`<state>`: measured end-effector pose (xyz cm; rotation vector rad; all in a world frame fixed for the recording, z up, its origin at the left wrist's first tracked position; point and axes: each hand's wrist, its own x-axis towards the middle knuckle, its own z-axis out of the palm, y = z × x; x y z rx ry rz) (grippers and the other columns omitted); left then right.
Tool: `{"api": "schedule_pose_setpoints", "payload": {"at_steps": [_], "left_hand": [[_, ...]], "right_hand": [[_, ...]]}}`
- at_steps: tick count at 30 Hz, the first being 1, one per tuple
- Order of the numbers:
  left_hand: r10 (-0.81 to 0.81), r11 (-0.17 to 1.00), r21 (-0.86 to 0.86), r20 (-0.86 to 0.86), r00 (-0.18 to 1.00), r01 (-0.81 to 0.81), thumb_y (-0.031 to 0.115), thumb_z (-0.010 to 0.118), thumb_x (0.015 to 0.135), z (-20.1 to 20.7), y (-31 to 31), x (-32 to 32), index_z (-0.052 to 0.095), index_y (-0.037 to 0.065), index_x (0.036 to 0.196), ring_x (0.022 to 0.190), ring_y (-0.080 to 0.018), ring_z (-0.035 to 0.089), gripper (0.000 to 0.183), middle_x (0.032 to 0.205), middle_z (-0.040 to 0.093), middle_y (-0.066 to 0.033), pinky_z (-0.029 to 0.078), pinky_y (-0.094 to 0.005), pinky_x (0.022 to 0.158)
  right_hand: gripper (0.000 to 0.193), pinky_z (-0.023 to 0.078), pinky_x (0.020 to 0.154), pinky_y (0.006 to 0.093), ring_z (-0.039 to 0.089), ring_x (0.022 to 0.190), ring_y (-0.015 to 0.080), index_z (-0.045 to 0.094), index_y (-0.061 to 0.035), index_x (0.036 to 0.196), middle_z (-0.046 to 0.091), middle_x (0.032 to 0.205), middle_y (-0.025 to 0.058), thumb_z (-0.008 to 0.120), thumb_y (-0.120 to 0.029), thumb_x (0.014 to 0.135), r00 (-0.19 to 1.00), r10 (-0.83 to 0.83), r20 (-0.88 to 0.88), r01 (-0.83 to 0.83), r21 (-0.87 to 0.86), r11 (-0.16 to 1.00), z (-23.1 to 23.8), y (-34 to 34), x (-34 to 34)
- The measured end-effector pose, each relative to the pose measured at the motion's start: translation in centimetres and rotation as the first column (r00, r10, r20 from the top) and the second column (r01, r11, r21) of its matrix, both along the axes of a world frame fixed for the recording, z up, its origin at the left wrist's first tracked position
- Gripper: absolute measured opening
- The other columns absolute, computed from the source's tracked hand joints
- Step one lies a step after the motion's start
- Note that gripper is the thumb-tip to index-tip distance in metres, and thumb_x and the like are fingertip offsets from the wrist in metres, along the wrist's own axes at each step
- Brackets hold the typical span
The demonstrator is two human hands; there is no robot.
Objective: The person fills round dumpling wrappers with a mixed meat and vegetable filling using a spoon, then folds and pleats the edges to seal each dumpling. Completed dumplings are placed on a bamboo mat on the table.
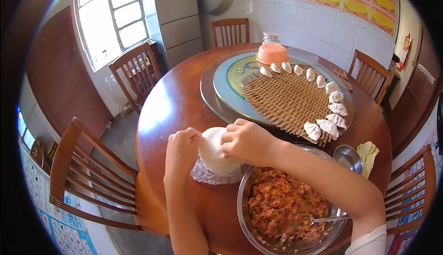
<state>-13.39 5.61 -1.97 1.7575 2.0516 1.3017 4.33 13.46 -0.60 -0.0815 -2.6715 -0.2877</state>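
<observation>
A stack of round white dumpling wrappers (213, 148) rests in a crumpled clear plastic bag (207, 174) near the table's front edge. Curled at the stack's left side, my left hand (181, 149) pinches the rim of the wrappers. My right hand (249, 140) reaches across from the right, its fingers closed on the opposite edge. Whether they grip one wrapper or several is hidden. Below my right forearm, a steel bowl (243, 218) holds orange-red minced filling (286, 204), and a metal spoon (330, 218) is stuck in it.
A woven tray (290, 98) with several folded dumplings (329, 127) along its rim sits on the glass turntable (226, 81). Behind it stands an orange basket (271, 54). A small steel bowl (347, 158) and a pale cloth-like piece (368, 155) lie right. Wooden chairs (94, 176) surround the table.
</observation>
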Motion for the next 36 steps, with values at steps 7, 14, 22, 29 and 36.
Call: {"api": "schedule_pose_setpoints", "payload": {"at_steps": [7,14,22,29,36], "left_hand": [[-0.153,0.988,-0.014,-0.053,0.987,0.152,0.002,0.062,0.071,0.1,-0.5,-0.6,0.066,0.0,0.09,0.083,-0.0302,0.062,0.02,0.093,0.064,-0.018,0.047,-0.034,0.074],[-0.459,0.885,-0.111,-0.046,0.887,0.452,0.002,0.075,0.058,0.8,-1.0,-0.7,0.066,0.003,0.1,0.105,-0.029,0.055,0.043,0.113,0.061,-0.0135,0.044,-0.0359,0.091],[-0.44,0.896,-0.084,-0.033,0.897,0.437,0.003,0.073,0.062,0.8,-1.0,-0.6,0.068,0.002,0.092,0.097,-0.0278,0.058,0.031,0.107,0.063,-0.0134,0.045,-0.0347,0.086],[-0.436,0.899,-0.043,-0.004,0.9,0.436,0.006,0.068,0.068,0.6,-0.8,-0.6,0.068,0.002,0.085,0.088,-0.0286,0.06,0.018,0.099,0.065,-0.0143,0.046,-0.0341,0.081],[-0.468,0.884,-0.014,-0.041,0.883,0.468,0.009,0.07,0.068,0.7,-1.0,-0.8,0.068,0.0,0.081,0.087,-0.0281,0.059,0.016,0.095,0.066,-0.0144,0.045,-0.0346,0.083]], "right_hand": [[0.005,0.043,0.076,0.0306,0.057,0.079,0.0168,0.063,-0.0132,0.068,0.062,0.078,-0.0009,0.063,-0.016,0.072,0.999,-0.025,0.031,0.025,-0.006,1.0,0.2,0.1,-0.1],[0.005,0.044,0.078,0.0327,0.057,0.079,0.0178,0.063,-0.0121,0.072,0.062,0.08,-0.0023,0.06,-0.008,0.072,1.0,-0.019,-0.001,0.019,-0.064,0.998,0.0,0.2,0.1],[0.004,0.043,0.078,0.0333,0.056,0.081,0.0184,0.063,-0.0112,0.075,0.061,0.082,-0.0017,0.062,-0.015,0.075,0.998,-0.052,0.021,0.054,-0.107,0.993,-0.2,-0.1,0.2],[0.013,0.042,0.075,0.0341,0.055,0.081,0.0185,0.062,-0.0109,0.073,0.06,0.079,-0.0009,0.064,-0.023,0.076,0.997,-0.078,0.029,0.081,-0.112,0.99,0.0,-0.6,-0.4],[0.016,0.043,0.076,0.0336,0.057,0.086,0.019,0.062,-0.0083,0.075,0.061,0.083,0.004,0.063,-0.024,0.078,0.987,-0.144,0.07,0.151,-0.107,0.983,0.3,-1.1,-0.5]]}}
